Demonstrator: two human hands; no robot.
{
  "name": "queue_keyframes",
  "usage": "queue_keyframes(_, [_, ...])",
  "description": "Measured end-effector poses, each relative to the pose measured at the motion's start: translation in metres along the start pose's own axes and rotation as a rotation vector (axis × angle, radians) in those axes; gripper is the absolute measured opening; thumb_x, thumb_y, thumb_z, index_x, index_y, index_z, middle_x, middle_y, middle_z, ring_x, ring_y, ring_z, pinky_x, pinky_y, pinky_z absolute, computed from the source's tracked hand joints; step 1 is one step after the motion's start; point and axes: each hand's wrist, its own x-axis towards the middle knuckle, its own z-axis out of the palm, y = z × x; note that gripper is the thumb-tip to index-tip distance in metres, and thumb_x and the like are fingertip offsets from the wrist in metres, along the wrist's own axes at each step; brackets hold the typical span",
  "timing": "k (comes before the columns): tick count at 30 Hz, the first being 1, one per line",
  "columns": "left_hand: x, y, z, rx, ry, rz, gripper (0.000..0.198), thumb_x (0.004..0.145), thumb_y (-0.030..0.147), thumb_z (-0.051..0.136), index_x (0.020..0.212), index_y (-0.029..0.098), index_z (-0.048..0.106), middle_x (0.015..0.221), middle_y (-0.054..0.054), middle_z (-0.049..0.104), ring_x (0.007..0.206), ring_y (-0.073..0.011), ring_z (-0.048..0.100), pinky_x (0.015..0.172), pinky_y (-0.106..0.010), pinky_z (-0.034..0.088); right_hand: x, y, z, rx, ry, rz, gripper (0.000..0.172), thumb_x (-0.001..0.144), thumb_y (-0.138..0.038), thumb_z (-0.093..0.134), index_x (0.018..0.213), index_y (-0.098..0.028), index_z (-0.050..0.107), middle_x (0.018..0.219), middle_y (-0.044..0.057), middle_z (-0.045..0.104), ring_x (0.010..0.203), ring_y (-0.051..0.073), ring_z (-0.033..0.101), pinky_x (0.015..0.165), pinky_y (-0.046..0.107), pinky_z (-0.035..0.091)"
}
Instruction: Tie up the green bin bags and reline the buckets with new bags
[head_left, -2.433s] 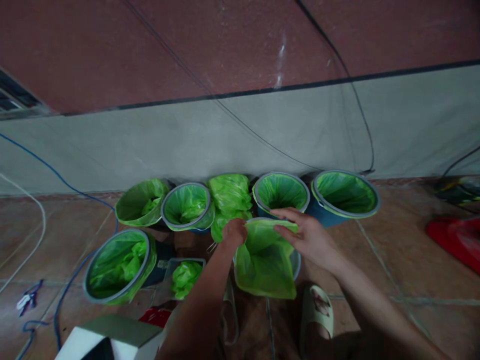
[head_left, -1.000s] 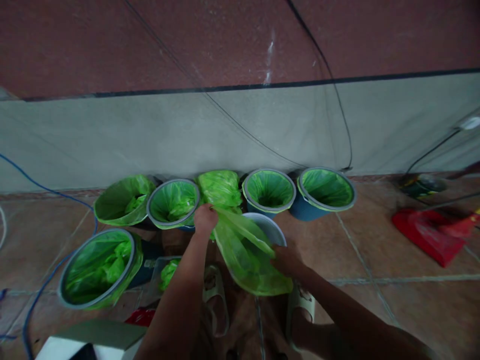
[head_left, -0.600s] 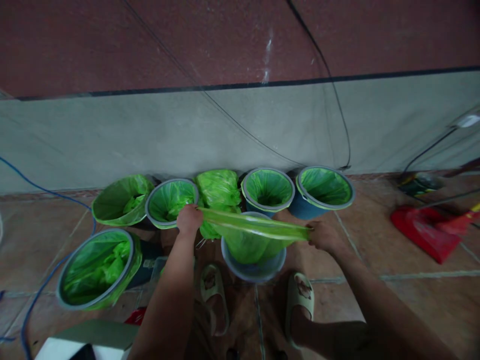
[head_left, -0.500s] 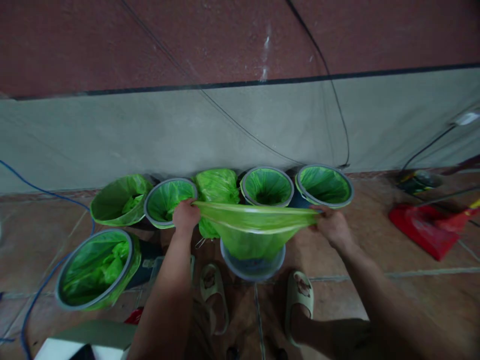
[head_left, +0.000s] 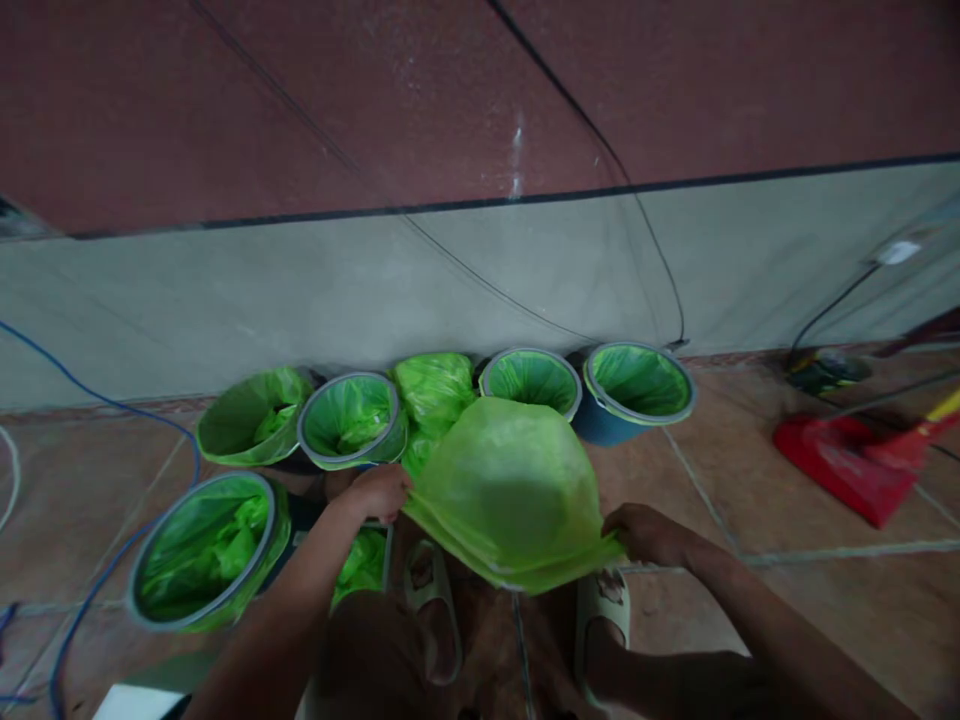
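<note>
A green plastic bag (head_left: 517, 480) is stretched between my two hands, billowing up with air in front of my feet. My left hand (head_left: 381, 492) is closed on its left edge. At the right edge, my right hand (head_left: 641, 532) grips the plastic too. The bag hides the spot where a small bin stood. Behind it, against the wall, are a lined bin (head_left: 531, 380), another lined blue bin (head_left: 637, 390) and a bulging green plastic bundle (head_left: 435, 388). Left of the bundle stands a grey-rimmed lined bin (head_left: 351, 420).
Farther left are a green-lined bin (head_left: 251, 420) and a tilted lined bin (head_left: 206, 550). A blue cable (head_left: 90, 590) runs along the floor there. A red dustpan (head_left: 832, 460) lies at right. My sandals (head_left: 604, 610) stand on the tiles. Crumpled green plastic (head_left: 364, 560) sits near my left forearm.
Both hands have come down and closer to me with the bag. Its edge, taut across before, now sags toward me while the bag puffs upward.
</note>
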Motion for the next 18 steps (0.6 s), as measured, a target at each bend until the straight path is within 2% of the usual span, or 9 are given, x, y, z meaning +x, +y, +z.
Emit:
queue_keyframes(4, [-0.029,-0.014,-0.016,-0.104,-0.039,0.013,0.023,0.069,0.025,0.048,0.070,0.017,0.069,0.052,0.001,0.062,0.050,-0.0147,0.059,0.051,-0.022,0.044,-0.007,-0.021,-0.006,0.091,0.050,-0.114,0.044,0.069,-0.013,0.046,0.095,-0.020,0.080,0.102,0.007,0.076,0.100,0.023,0.067,0.094,0.034,0.048])
queue_keyframes(6, [-0.038,-0.019,-0.017,-0.139,-0.059,0.070,0.024,0.069,0.025,0.048,0.070,0.018,0.071,0.058,0.000,0.065,0.055,-0.0151,0.061,0.055,-0.022,0.048,-0.010,-0.031,-0.004,0.151,0.013,-0.191,0.044,0.069,-0.011,0.046,0.096,-0.020,0.079,0.105,0.007,0.074,0.103,0.022,0.066,0.097,0.033,0.048])
queue_keyframes(8, [-0.036,-0.014,-0.016,-0.154,-0.037,0.152,0.026,0.070,0.022,0.050,0.076,0.020,0.075,0.073,0.000,0.073,0.071,-0.0173,0.067,0.069,-0.024,0.053,-0.004,-0.040,-0.001,0.189,-0.050,-0.291,0.043,0.070,-0.009,0.048,0.097,-0.021,0.079,0.110,0.006,0.073,0.105,0.021,0.065,0.098,0.032,0.047])
queue_keyframes(10, [-0.022,0.002,-0.015,-0.132,0.058,0.218,0.029,0.073,0.019,0.052,0.085,0.023,0.078,0.101,-0.001,0.076,0.102,-0.0203,0.066,0.092,-0.028,0.051,0.014,-0.048,0.000,0.187,-0.025,-0.340,0.042,0.072,-0.007,0.050,0.100,-0.022,0.079,0.122,0.007,0.069,0.116,0.022,0.061,0.103,0.033,0.044])
queue_keyframes(12, [0.003,0.027,-0.014,-0.076,0.144,0.266,0.030,0.076,0.016,0.054,0.091,0.023,0.078,0.128,-0.002,0.068,0.129,-0.0214,0.053,0.109,-0.031,0.040,0.040,-0.052,-0.004,0.153,0.134,-0.285,0.040,0.076,-0.007,0.053,0.103,-0.022,0.078,0.137,0.009,0.060,0.133,0.024,0.049,0.110,0.038,0.038])
queue_keyframes(13, [0.018,0.040,-0.012,-0.050,0.149,0.291,0.031,0.076,0.014,0.054,0.093,0.023,0.078,0.135,-0.002,0.063,0.135,-0.0209,0.047,0.112,-0.031,0.036,0.055,-0.054,-0.007,0.131,0.226,-0.227,0.040,0.077,-0.006,0.053,0.105,-0.022,0.078,0.143,0.010,0.055,0.139,0.026,0.041,0.113,0.041,0.034])
queue_keyframes(15, [0.049,0.064,-0.004,-0.014,0.125,0.344,0.030,0.076,0.011,0.055,0.094,0.020,0.078,0.145,-0.003,0.055,0.140,-0.0201,0.042,0.114,-0.029,0.034,0.083,-0.058,-0.011,0.087,0.358,-0.113,0.039,0.080,-0.007,0.054,0.107,-0.023,0.078,0.151,0.010,0.047,0.146,0.028,0.029,0.116,0.046,0.028])
queue_keyframes(17, [0.079,0.081,0.014,-0.003,0.116,0.383,0.026,0.076,0.009,0.057,0.089,0.019,0.077,0.146,-0.004,0.055,0.139,-0.0211,0.043,0.115,-0.030,0.034,0.104,-0.064,-0.008,0.064,0.376,-0.071,0.036,0.084,-0.010,0.053,0.109,-0.021,0.077,0.151,0.012,0.045,0.146,0.032,0.027,0.115,0.053,0.026])
queue_keyframes(18, [0.092,0.087,0.027,-0.005,0.105,0.396,0.023,0.075,0.008,0.058,0.083,0.019,0.077,0.141,-0.005,0.059,0.137,-0.0227,0.045,0.114,-0.031,0.034,0.112,-0.068,-0.002,0.059,0.363,-0.071,0.034,0.087,-0.012,0.052,0.109,-0.020,0.076,0.149,0.014,0.047,0.146,0.034,0.027,0.113,0.057,0.026])
